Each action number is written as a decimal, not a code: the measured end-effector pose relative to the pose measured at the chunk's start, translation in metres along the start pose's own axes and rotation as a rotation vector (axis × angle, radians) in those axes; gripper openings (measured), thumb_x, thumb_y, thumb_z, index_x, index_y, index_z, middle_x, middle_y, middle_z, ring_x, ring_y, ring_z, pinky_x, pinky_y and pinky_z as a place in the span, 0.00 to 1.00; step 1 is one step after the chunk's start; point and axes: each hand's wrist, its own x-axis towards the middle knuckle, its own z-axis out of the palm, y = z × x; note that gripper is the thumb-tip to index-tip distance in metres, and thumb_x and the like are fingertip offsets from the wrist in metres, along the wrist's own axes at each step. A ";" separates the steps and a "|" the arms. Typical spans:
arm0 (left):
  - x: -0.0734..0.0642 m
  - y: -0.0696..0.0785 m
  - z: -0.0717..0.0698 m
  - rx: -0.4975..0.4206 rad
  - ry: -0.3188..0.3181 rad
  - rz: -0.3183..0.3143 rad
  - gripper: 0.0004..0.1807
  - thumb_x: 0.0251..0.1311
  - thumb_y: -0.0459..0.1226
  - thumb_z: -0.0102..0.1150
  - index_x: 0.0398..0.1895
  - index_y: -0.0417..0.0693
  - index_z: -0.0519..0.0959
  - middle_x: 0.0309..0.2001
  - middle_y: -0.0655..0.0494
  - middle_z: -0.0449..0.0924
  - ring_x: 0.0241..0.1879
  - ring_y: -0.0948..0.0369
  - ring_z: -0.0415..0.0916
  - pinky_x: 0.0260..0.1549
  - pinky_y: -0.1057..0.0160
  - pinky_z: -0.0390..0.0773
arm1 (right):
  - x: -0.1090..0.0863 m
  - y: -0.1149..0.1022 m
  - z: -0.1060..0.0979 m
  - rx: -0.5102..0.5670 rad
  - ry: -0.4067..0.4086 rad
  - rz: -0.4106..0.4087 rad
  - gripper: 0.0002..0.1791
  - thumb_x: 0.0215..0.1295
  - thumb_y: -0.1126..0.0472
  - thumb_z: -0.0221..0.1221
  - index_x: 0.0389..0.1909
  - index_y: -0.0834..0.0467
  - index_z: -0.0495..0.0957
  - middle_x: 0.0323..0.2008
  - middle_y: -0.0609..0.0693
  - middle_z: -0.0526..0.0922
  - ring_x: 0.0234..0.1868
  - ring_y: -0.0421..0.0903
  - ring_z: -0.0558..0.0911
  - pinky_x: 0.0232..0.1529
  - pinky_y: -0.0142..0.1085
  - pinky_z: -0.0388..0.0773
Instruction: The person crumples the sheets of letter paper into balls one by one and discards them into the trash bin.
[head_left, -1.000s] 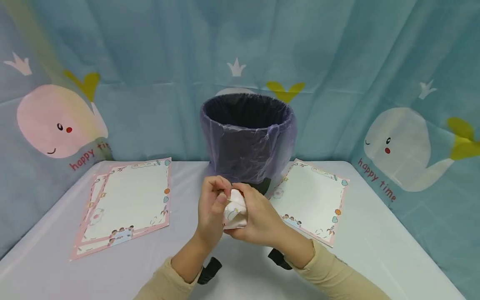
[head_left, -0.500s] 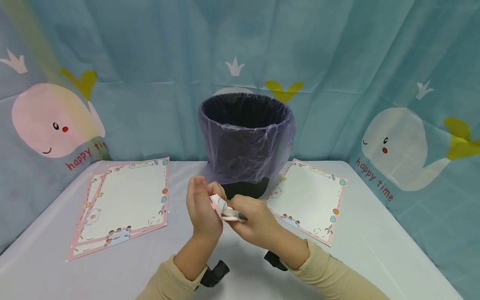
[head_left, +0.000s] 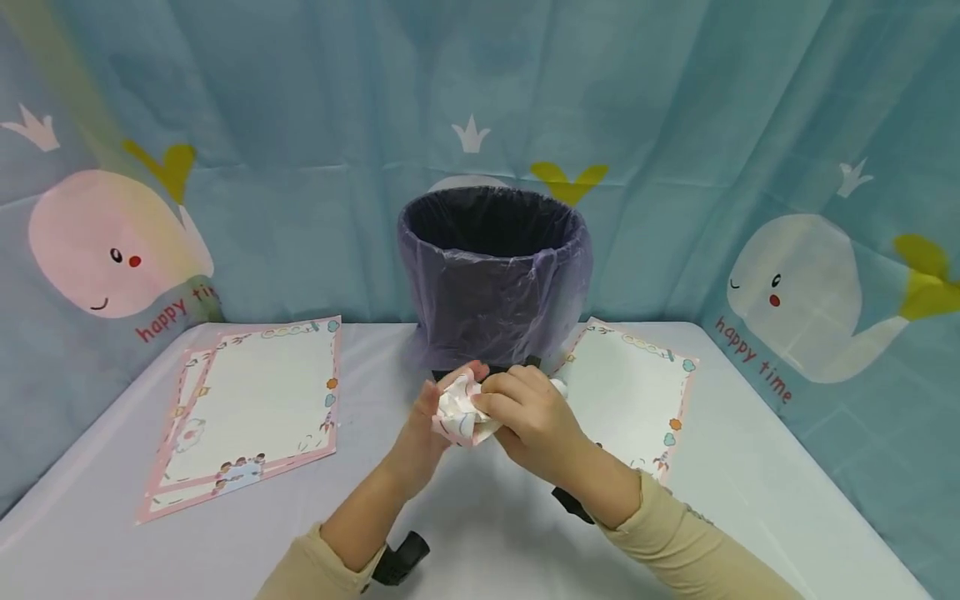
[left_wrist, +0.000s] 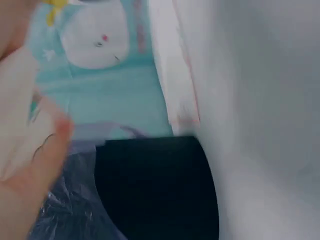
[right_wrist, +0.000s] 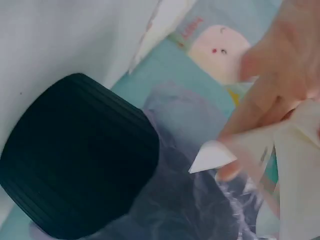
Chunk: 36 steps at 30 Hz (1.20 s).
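With fingers of the right hand (head_left: 536, 408) bent, gripped the crumpled paper (head_left: 453, 412) from its right side, pressing their tips into its folds. With thumb and fingers of the left hand (head_left: 416, 437) curved round it, cupped the opposite side — held it between both hands, clear above the table (head_left: 480, 533). Had its pink edging and pale print turned up between the fingers. In the right wrist view, had a pointed white corner sticking out near the left fingers, partly blurred.

Just beyond the fingers, had the bin (right_wrist: 80, 155), upright, with a purple liner (head_left: 555, 292) folded over its rim. Left of the fingers, well apart, had two pink-bordered sheets (head_left: 262, 392) lying flat and overlapping. Right of them, nearer, had another sheet (head_left: 630, 383), partly hidden by the right hand and forearm. Farther past the fingers — behind the bin — had a blue curtain (head_left: 300, 125) printed with whales. Nearer than the fingers, wore beige sleeves (head_left: 675, 537), with black mounts (head_left: 401, 558) beneath the wrists.
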 end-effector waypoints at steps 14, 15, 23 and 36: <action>-0.002 0.011 0.003 -0.015 -0.092 -0.058 0.56 0.54 0.71 0.52 0.68 0.31 0.57 0.48 0.52 0.75 0.45 0.60 0.73 0.39 0.63 0.74 | -0.001 0.006 -0.008 -0.010 0.017 0.005 0.03 0.61 0.68 0.63 0.29 0.58 0.80 0.29 0.51 0.79 0.27 0.48 0.73 0.30 0.38 0.72; -0.001 0.011 0.006 -0.015 -0.074 -0.054 0.56 0.54 0.70 0.52 0.67 0.30 0.57 0.47 0.53 0.76 0.44 0.60 0.73 0.38 0.64 0.74 | -0.002 0.006 -0.007 0.002 0.031 -0.002 0.04 0.65 0.65 0.61 0.30 0.58 0.80 0.30 0.51 0.80 0.29 0.49 0.74 0.32 0.39 0.72; 0.000 0.004 0.021 -0.013 0.160 0.102 0.39 0.63 0.58 0.49 0.57 0.29 0.62 0.41 0.51 0.77 0.35 0.63 0.77 0.26 0.66 0.77 | -0.003 0.001 -0.013 -0.030 -0.017 0.222 0.26 0.48 0.65 0.69 0.50 0.60 0.74 0.56 0.64 0.73 0.57 0.64 0.69 0.51 0.55 0.66; 0.007 -0.004 0.027 0.024 0.284 0.393 0.46 0.58 0.66 0.55 0.50 0.28 0.63 0.43 0.48 0.68 0.39 0.62 0.75 0.33 0.70 0.79 | 0.003 -0.021 -0.035 0.584 -0.290 0.886 0.74 0.40 0.24 0.63 0.76 0.61 0.35 0.75 0.57 0.46 0.73 0.54 0.52 0.67 0.57 0.54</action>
